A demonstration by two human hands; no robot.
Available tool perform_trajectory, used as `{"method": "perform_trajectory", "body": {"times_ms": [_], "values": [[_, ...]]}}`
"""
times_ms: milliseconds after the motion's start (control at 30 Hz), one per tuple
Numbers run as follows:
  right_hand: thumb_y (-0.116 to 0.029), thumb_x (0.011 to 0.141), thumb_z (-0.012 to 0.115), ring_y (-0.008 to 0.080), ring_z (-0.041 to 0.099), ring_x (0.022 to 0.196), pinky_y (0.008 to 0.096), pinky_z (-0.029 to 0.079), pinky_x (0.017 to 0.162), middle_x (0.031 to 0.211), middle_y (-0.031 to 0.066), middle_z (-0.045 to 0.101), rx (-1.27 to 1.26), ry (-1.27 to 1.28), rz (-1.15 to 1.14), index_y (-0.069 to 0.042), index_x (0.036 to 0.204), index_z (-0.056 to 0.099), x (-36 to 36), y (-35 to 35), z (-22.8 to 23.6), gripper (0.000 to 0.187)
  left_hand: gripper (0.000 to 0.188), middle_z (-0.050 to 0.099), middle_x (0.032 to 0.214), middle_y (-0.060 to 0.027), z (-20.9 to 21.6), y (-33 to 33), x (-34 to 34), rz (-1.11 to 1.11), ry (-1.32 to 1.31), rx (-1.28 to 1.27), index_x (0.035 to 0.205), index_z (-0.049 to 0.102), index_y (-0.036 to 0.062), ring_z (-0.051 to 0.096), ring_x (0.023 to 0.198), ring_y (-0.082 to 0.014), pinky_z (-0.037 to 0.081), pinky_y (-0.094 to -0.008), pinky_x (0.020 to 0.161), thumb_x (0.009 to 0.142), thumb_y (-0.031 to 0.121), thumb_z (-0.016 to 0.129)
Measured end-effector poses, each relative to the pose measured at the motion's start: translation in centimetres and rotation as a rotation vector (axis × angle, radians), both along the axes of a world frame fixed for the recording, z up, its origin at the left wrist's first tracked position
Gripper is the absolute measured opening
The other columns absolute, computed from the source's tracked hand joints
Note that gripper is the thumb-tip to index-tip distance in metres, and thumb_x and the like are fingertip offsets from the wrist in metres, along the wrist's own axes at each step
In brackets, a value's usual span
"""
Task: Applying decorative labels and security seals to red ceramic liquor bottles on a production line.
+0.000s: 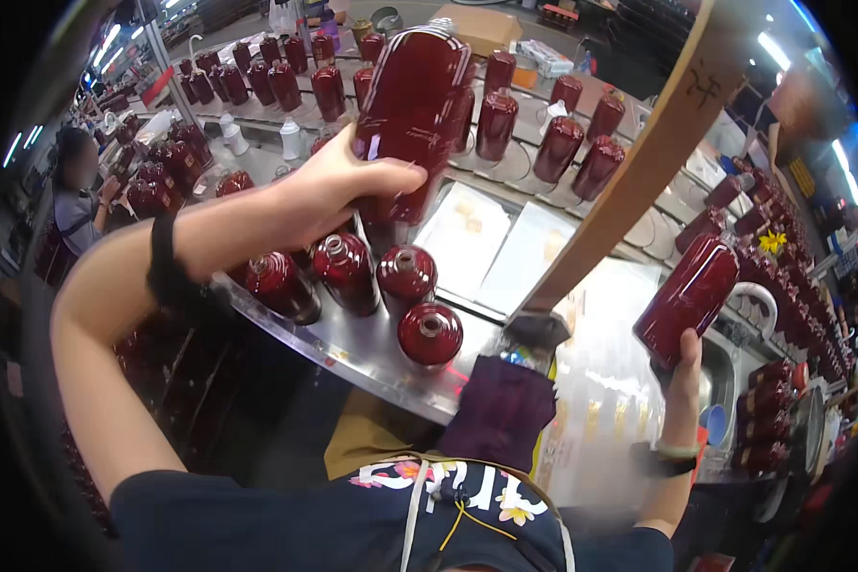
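My left hand [338, 191] grips a tall dark red glossy bottle [410, 105] and holds it raised over the metal conveyor table [372, 357]. My right hand [682, 357] holds a second dark red bottle [688, 296] by its lower end, tilted up to the right, beside a lit white panel [601, 381]. Just below my left hand several open-necked red bottles stand on the table, among them one nearest me [430, 334] and one at the left [281, 284].
Many more red bottles [558, 143] stand in rows across the far side of the table and along the right edge [772, 400]. A slanted wooden beam [639, 162] crosses the right half. Another person [76, 195] stands at the far left. A purple cloth [500, 410] lies near my chest.
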State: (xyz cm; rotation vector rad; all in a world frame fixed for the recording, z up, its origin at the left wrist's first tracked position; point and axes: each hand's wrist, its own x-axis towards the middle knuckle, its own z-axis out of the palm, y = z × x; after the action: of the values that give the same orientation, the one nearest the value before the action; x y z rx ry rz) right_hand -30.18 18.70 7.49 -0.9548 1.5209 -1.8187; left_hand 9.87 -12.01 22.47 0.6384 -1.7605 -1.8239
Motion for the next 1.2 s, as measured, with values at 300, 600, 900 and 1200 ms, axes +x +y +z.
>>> {"method": "perform_trajectory", "body": {"times_ms": [300, 600, 900, 1200], "values": [[-0.035, 0.084, 0.080, 0.0184, 0.066, 0.104, 0.0347, 0.055, 0.090, 0.119, 0.0105, 0.068, 0.328, -0.332, 0.233, 0.005, 0.137, 0.054, 15.4, 6.8, -1.2, 0.071, 0.079, 0.061, 0.130, -0.0069, -14.5, 13.8, 9.6, 0.402, 0.097, 0.075, 0.141, 0.048, 0.0051, 0.060, 0.121, -0.0196, 0.049, -0.0381, 0.106, 0.073, 0.004, 0.089], [-0.032, 0.093, 0.075, 0.0138, 0.068, 0.090, 0.0300, 0.056, 0.080, 0.110, 0.0089, 0.070, 0.572, -0.259, 0.319, 0.005, 0.128, 0.060, 18.4, 4.8, -2.1, 0.053, 0.095, 0.056, 0.133, -0.0097, -26.9, 12.5, 7.2, 0.755, 0.037, -0.023, 0.144, 0.037, 0.0058, 0.058, 0.120, -0.0216, 0.048, -0.0368, 0.104, 0.066, -0.005, 0.090], [-0.035, 0.088, 0.080, 0.0174, 0.070, 0.094, 0.0332, 0.057, 0.085, 0.109, 0.0127, 0.073, 0.485, -0.191, 0.173, 0.005, 0.127, 0.062, 18.9, 2.6, -3.7, 0.059, 0.097, 0.044, 0.135, -0.0158, -28.2, 13.0, 5.4, 0.879, -0.009, -0.156, 0.140, 0.034, -0.0029, 0.047, 0.125, -0.0247, 0.040, -0.0410, 0.108, 0.066, 0.006, 0.095], [-0.044, 0.082, 0.083, 0.0333, 0.067, 0.097, 0.0426, 0.052, 0.087, 0.108, 0.0212, 0.066, 0.674, 0.549, -0.203, 0.005, 0.114, 0.061, 22.4, 0.9, -4.8, 0.062, 0.041, 0.068, 0.116, -0.0195, -24.1, 20.1, 0.9, 0.202, -0.008, -0.750, 0.134, 0.062, -0.0002, 0.066, 0.107, -0.0347, 0.050, -0.0413, 0.095, 0.095, 0.013, 0.064]]}}
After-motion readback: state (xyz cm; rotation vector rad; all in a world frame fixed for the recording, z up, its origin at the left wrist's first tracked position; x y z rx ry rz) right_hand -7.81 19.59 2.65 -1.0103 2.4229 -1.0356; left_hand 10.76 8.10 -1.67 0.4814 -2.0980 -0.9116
